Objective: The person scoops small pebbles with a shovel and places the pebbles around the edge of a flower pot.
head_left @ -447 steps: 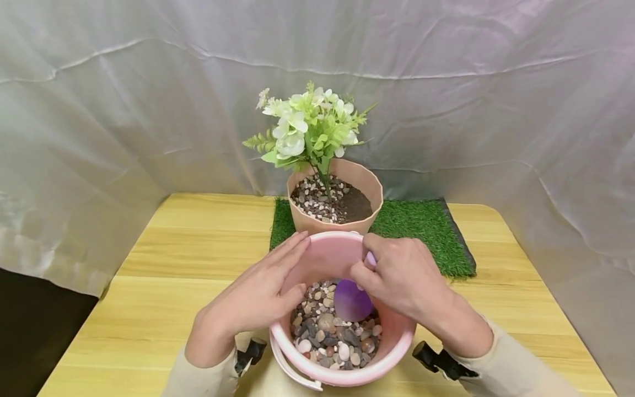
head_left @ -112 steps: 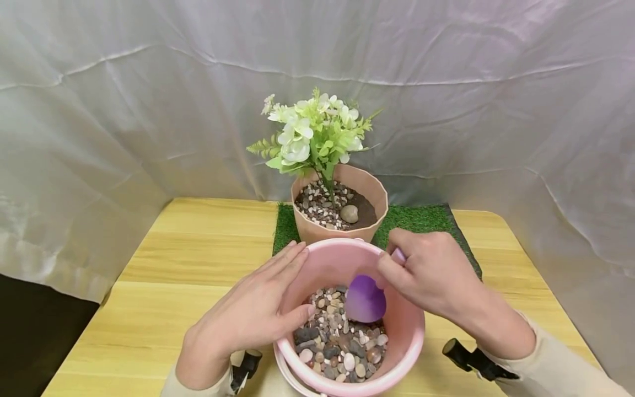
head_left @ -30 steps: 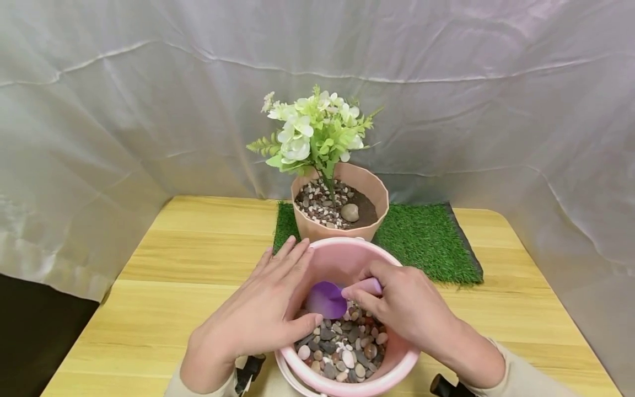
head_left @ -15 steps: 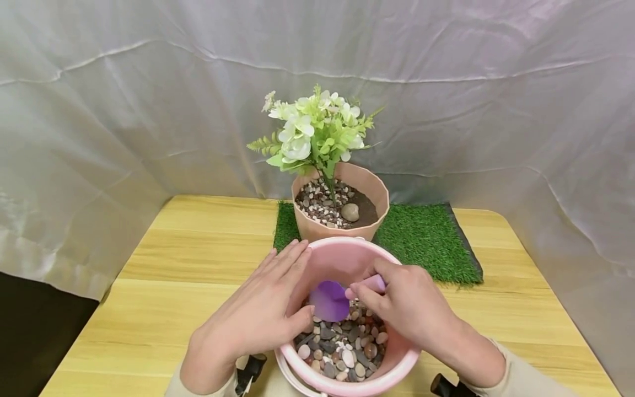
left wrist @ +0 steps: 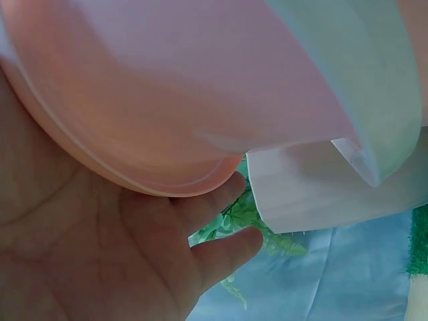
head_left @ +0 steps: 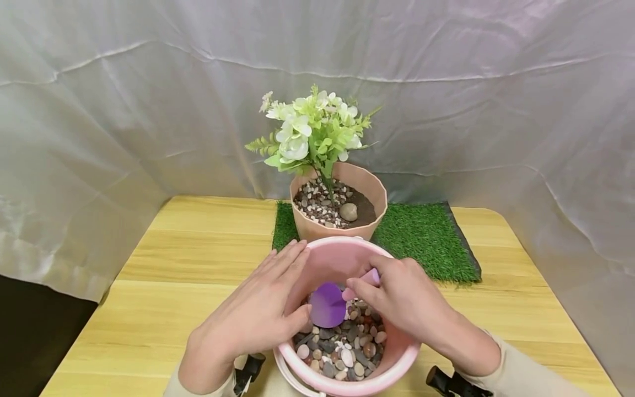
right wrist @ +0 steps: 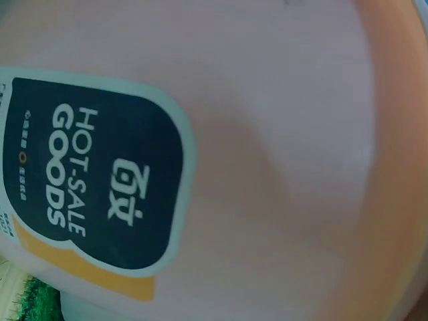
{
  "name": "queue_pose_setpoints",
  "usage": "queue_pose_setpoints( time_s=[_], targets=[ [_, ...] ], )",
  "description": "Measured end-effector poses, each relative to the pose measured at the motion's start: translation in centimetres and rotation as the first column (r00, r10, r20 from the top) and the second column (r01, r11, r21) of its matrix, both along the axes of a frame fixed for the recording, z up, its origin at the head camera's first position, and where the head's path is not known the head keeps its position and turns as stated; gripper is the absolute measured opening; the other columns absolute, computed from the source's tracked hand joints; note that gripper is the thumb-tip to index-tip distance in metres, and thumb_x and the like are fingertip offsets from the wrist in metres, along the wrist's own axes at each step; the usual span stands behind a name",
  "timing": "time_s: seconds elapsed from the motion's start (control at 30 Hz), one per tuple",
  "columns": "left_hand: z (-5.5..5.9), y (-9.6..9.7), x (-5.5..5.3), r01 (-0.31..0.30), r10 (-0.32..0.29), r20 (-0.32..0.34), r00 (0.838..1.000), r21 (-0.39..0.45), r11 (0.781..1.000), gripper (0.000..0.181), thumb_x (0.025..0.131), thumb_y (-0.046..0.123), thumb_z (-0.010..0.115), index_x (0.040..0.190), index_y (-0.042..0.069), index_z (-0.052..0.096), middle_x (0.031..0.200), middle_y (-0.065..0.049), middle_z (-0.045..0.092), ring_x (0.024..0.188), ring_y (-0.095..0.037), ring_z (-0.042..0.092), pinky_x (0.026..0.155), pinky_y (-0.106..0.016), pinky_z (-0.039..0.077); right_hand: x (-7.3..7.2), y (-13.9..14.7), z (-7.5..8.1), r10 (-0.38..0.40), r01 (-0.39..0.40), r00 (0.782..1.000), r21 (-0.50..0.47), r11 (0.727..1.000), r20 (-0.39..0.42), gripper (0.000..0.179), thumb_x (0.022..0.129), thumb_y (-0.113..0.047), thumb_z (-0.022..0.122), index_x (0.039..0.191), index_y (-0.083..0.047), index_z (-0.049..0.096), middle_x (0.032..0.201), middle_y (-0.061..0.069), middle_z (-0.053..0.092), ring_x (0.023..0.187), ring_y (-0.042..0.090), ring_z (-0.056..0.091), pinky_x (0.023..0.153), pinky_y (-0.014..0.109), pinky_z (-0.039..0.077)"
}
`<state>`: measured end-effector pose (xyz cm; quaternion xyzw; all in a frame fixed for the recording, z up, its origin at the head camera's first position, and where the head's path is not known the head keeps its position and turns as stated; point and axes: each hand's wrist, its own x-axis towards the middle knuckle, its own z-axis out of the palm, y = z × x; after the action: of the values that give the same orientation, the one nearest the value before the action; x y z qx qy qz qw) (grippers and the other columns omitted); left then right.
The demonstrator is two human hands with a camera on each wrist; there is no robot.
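A pink bucket (head_left: 337, 259) holds many mixed pebbles (head_left: 342, 344) in grey, white and brown. My right hand (head_left: 404, 292) grips the handle of a purple shovel (head_left: 327, 306), whose blade lies low in the bucket over the pebbles. On the bucket's left rim rests my left hand (head_left: 253, 309), its fingers straight and the thumb over the inside. The left wrist view shows the left palm (left wrist: 87, 227) against the bucket's rim (left wrist: 180, 187). Only the bucket's labelled outer wall (right wrist: 281, 167) fills the right wrist view; the right hand is out of sight there.
Behind the bucket, a peach flowerpot (head_left: 337, 226) with white flowers (head_left: 292, 135) stands on a green turf mat (head_left: 421, 240). Small gravel, dark soil and one round stone (head_left: 348, 212) lie in the pot. The wooden table (head_left: 163, 309) is backed by grey cloth (head_left: 446, 110).
Since the oldest frame, a round stone has appeared on the pot's soil. My right hand has brought the shovel from the bucket's right side toward the left; in the last second it shifts only slightly.
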<state>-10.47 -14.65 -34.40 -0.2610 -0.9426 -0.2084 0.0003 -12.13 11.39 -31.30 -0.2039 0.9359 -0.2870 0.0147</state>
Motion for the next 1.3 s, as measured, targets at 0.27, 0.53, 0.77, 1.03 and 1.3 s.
queue_pose_setpoints(
  time_s=[0.27, 0.53, 0.77, 1.03, 1.3],
  targets=[
    [0.01, -0.06, -0.03, 0.009, -0.009, -0.003, 1.000, 0.013, 1.000, 0.090, 0.097, 0.045, 0.065, 0.168, 0.008, 0.024, 0.177, -0.004, 0.014, 0.164, -0.020, 0.012, 0.133, -0.046, 0.015, -0.30, 0.21, 0.11, -0.018, 0.018, 0.999, -0.007, 1.000, 0.029, 0.009, 0.096, -0.030, 0.076, 0.096, -0.021, 0.075, 0.068, -0.022, 0.071, 0.055, 0.001, 0.059, 0.055, 0.023, 0.053],
    [-0.02, -0.08, -0.01, 0.007, -0.007, 0.001, 1.000, 0.004, 1.000, 0.089, 0.098, 0.045, 0.064, 0.168, 0.009, 0.024, 0.177, -0.003, 0.013, 0.164, -0.018, 0.010, 0.133, -0.045, 0.016, -0.62, 0.44, 0.35, 0.016, -0.003, 0.988, -0.090, 0.996, 0.153, 0.013, 0.098, -0.029, 0.075, 0.098, -0.016, 0.075, 0.067, -0.021, 0.071, 0.048, 0.009, 0.058, 0.049, 0.027, 0.052],
    [0.05, -0.06, -0.01, 0.013, -0.013, 0.001, 1.000, -0.002, 1.000, 0.089, 0.098, 0.046, 0.063, 0.168, 0.009, 0.024, 0.177, -0.003, 0.013, 0.164, -0.018, 0.009, 0.133, -0.045, 0.017, -0.80, 0.46, 0.47, 0.045, -0.016, 0.972, -0.126, 0.992, 0.232, 0.013, 0.099, -0.028, 0.073, 0.096, -0.015, 0.073, 0.069, -0.019, 0.074, 0.052, 0.017, 0.065, 0.048, 0.029, 0.053],
    [0.01, -0.14, 0.01, 0.015, -0.015, 0.003, 1.000, -0.005, 1.000, 0.089, 0.098, 0.047, 0.063, 0.168, 0.008, 0.023, 0.177, -0.003, 0.011, 0.164, -0.018, 0.008, 0.133, -0.045, 0.017, -0.94, 0.63, 0.41, 0.079, -0.047, 0.967, -0.131, 0.990, 0.244, 0.013, 0.099, -0.026, 0.073, 0.096, -0.013, 0.072, 0.071, -0.018, 0.075, 0.054, 0.015, 0.067, 0.049, 0.029, 0.056],
    [0.02, -0.16, -0.06, 0.022, -0.022, 0.015, 1.000, -0.007, 1.000, 0.090, 0.098, 0.046, 0.063, 0.168, 0.009, 0.021, 0.178, -0.003, 0.009, 0.164, -0.019, 0.008, 0.133, -0.046, 0.018, -0.96, 0.67, 0.41, 0.082, -0.052, 0.967, -0.127, 0.991, 0.241, 0.013, 0.097, -0.025, 0.075, 0.094, -0.013, 0.072, 0.067, -0.012, 0.071, 0.055, 0.013, 0.066, 0.050, 0.029, 0.057]
  ],
)
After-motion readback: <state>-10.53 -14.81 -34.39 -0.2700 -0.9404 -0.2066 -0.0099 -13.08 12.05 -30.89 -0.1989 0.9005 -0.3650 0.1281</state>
